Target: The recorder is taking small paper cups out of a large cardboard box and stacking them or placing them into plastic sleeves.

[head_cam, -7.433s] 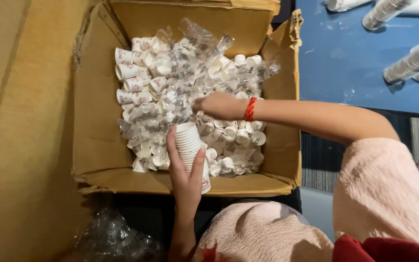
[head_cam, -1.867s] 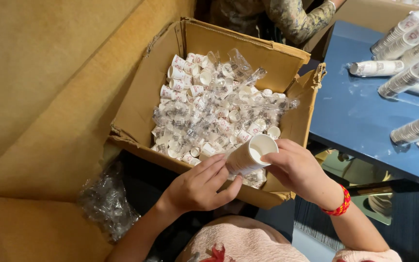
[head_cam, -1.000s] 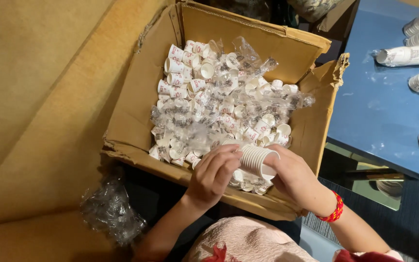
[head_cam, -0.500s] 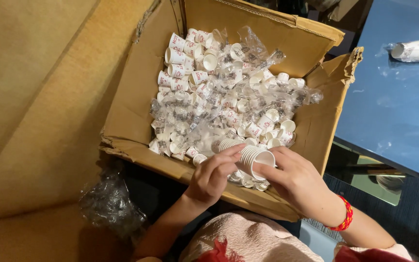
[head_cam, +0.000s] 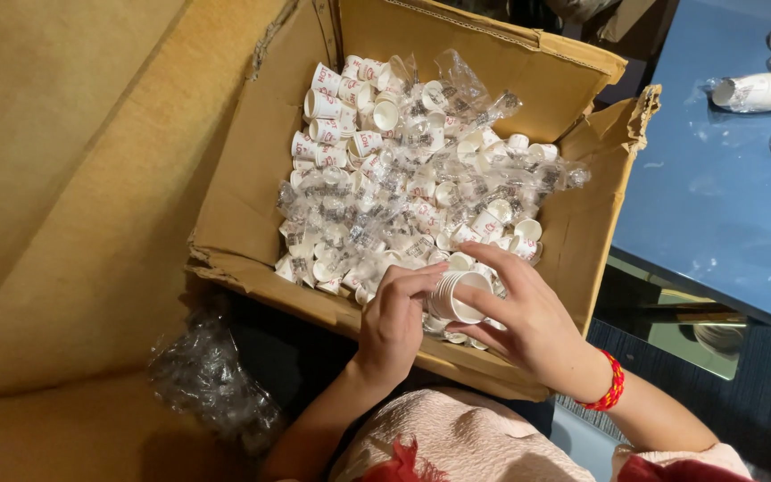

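Cardboard flaps and a blue surface frame the scene, where both hands meet over the near edge of an open box. Fingers of the left hand curl round the side of a short stack of nested paper cups, while the right hand pinches its open rim between thumb and forefinger; a red band circles that wrist. The stack lies tilted, mouth toward the right, just above the loose cups and clear wrappers that fill the box. Thin paper like this is probably light and easily crushed, so a gentle hold on the walls of the stack looks safest. Crumpled plastic lies near left, and wrapped cup sleeves rest far right on the blue surface.
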